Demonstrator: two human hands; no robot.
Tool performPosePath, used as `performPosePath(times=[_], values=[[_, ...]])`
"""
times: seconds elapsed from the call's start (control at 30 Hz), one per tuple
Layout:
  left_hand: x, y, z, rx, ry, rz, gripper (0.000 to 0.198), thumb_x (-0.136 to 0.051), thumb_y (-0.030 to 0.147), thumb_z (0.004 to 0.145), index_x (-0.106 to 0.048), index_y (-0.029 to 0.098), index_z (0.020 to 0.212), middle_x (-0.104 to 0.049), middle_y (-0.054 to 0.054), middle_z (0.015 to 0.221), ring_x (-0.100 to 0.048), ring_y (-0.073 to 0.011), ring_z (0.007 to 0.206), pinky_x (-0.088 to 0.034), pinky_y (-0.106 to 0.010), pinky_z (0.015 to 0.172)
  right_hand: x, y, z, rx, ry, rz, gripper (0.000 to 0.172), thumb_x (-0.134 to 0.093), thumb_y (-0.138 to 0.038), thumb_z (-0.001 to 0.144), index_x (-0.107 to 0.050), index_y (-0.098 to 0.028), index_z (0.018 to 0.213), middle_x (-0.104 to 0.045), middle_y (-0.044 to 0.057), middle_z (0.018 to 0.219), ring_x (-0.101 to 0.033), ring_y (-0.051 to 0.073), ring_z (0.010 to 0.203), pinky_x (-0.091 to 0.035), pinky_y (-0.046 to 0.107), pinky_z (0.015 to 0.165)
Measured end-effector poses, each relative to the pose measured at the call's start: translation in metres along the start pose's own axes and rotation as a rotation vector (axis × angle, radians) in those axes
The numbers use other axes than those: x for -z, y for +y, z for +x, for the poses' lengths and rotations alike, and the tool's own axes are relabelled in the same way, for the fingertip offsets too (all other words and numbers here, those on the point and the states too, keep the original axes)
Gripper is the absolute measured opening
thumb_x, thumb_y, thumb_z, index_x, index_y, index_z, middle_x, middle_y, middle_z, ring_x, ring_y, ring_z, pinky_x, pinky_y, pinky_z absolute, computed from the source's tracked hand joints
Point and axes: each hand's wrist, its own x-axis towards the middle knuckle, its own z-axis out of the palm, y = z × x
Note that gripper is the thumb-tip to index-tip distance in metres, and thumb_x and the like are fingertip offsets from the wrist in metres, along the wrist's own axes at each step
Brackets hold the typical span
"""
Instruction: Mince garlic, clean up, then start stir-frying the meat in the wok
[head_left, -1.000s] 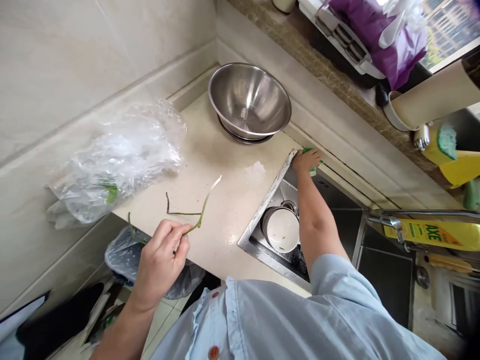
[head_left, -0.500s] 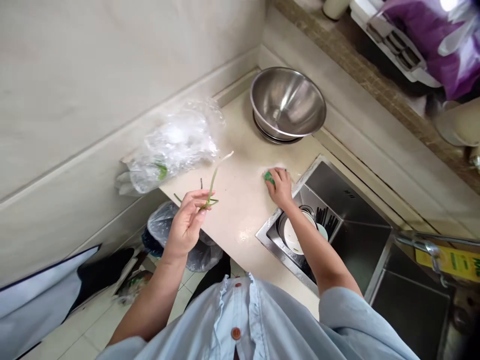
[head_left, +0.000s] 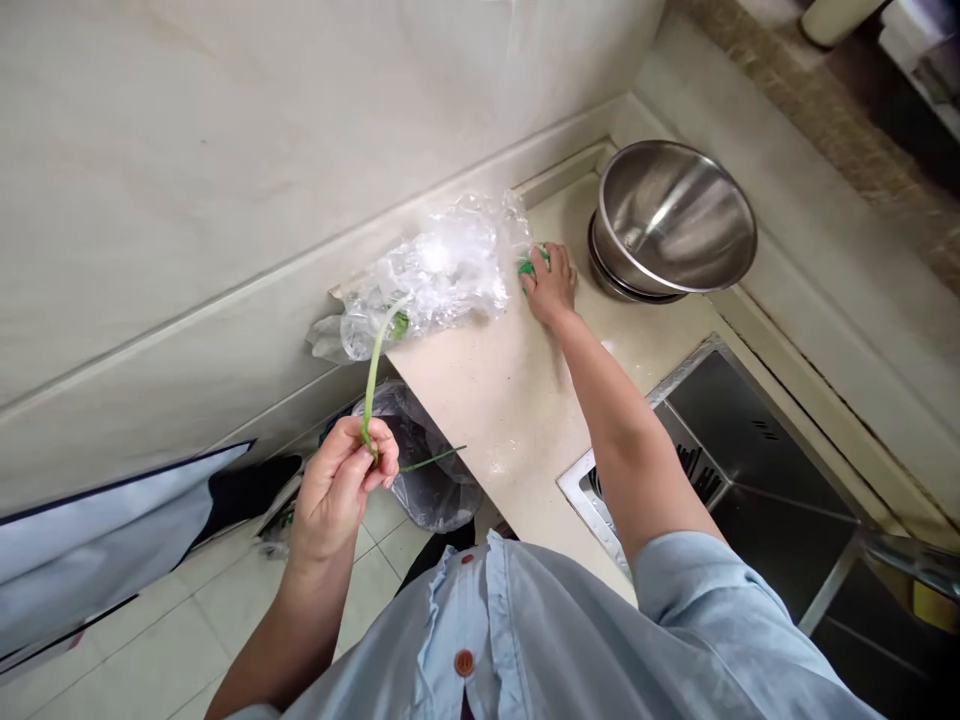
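My left hand (head_left: pixel 346 485) is closed on a scallion (head_left: pixel 373 375), pinched between thumb and fingers. Its pale end points up and away; a thin green end sticks out to the right. This hand is in the air left of the counter edge, near a lined trash bin (head_left: pixel 442 498). On the far part of the counter (head_left: pixel 487 400), my right hand (head_left: pixel 551 287) presses down on a green cloth (head_left: pixel 534 263). Fingers cover most of the cloth, so its exact kind is hard to see. A crumpled clear plastic bag (head_left: pixel 450 265) with something green inside lies just left of it.
A large steel bowl (head_left: pixel 679 220) stands on another round metal piece in the back corner. To the right is a steel sink (head_left: pixel 780 440) with dark sticks inside, partly hidden by my right arm. A stone ledge (head_left: pixel 832 130) runs above on the right.
My right hand has slid the cloth away from the sink to beside the plastic bag. My left hand with the scallion has moved off the counter toward the bin. The view has shifted left.
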Motion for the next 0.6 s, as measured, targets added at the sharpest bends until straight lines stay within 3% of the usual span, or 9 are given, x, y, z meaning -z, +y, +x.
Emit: performPosePath(times=[0.07, 0.13, 0.3, 0.4, 0.5, 0.6], values=[[0.008, -0.005, -0.004, 0.012, 0.020, 0.011, 0.009, -0.054, 0.022, 0.089, -0.062, 0.022, 0.093, -0.056, 0.002, 0.064, -0.048, -0.0089, 0.051, -0.039, -0.020, 0.046, -0.015, 0.001, 0.009, -0.034, -0.014, -0.032, 0.047, -0.037, -0.036, 0.098, -0.046, -0.021, 0.142, -0.034, 0.015, 0.152, -0.017, 0.033, 0.145, -0.023, 0.057, 0.112], [0.011, -0.008, -0.005, 0.020, 0.037, 0.003, 0.009, -0.054, 0.022, 0.088, -0.061, 0.022, 0.094, -0.056, 0.002, 0.064, -0.047, -0.0086, 0.051, -0.040, -0.020, 0.047, -0.020, -0.004, -0.002, -0.023, -0.016, -0.051, 0.047, -0.036, -0.036, 0.098, -0.046, -0.021, 0.141, -0.034, 0.016, 0.152, -0.017, 0.032, 0.145, -0.023, 0.055, 0.112], [0.004, -0.008, 0.003, 0.018, -0.024, 0.015, 0.009, -0.054, 0.022, 0.088, -0.060, 0.020, 0.093, -0.056, 0.003, 0.064, -0.039, -0.0059, 0.045, -0.039, -0.019, 0.045, -0.012, -0.037, -0.082, 0.103, -0.073, -0.037, 0.044, -0.041, -0.034, 0.097, -0.051, -0.020, 0.138, -0.040, 0.015, 0.149, -0.019, 0.031, 0.146, -0.022, 0.053, 0.113], [-0.005, -0.004, 0.007, -0.002, -0.088, 0.018, 0.010, -0.055, 0.021, 0.087, -0.061, 0.020, 0.094, -0.057, 0.003, 0.065, -0.036, -0.0049, 0.043, -0.039, -0.019, 0.044, -0.006, -0.040, -0.128, 0.153, -0.111, -0.035, 0.042, -0.043, -0.035, 0.097, -0.053, -0.022, 0.136, -0.042, 0.013, 0.149, -0.019, 0.028, 0.147, -0.019, 0.053, 0.115], [-0.013, 0.001, 0.006, -0.027, -0.099, 0.024, 0.009, -0.056, 0.020, 0.086, -0.061, 0.019, 0.094, -0.057, 0.002, 0.064, -0.037, -0.0053, 0.044, -0.038, -0.018, 0.043, 0.009, -0.005, -0.158, 0.049, -0.107, -0.095, 0.040, -0.041, -0.035, 0.098, -0.053, -0.024, 0.134, -0.042, 0.013, 0.149, -0.021, 0.028, 0.146, -0.016, 0.057, 0.114], [-0.016, 0.004, 0.001, -0.031, -0.085, 0.020, 0.008, -0.058, 0.020, 0.085, -0.061, 0.019, 0.092, -0.057, 0.002, 0.062, -0.038, -0.0056, 0.043, -0.038, -0.018, 0.043, 0.038, 0.055, -0.179, -0.226, 0.008, -0.214, 0.040, -0.040, -0.032, 0.097, -0.054, -0.021, 0.133, -0.043, 0.017, 0.146, -0.026, 0.033, 0.140, -0.021, 0.062, 0.108]])
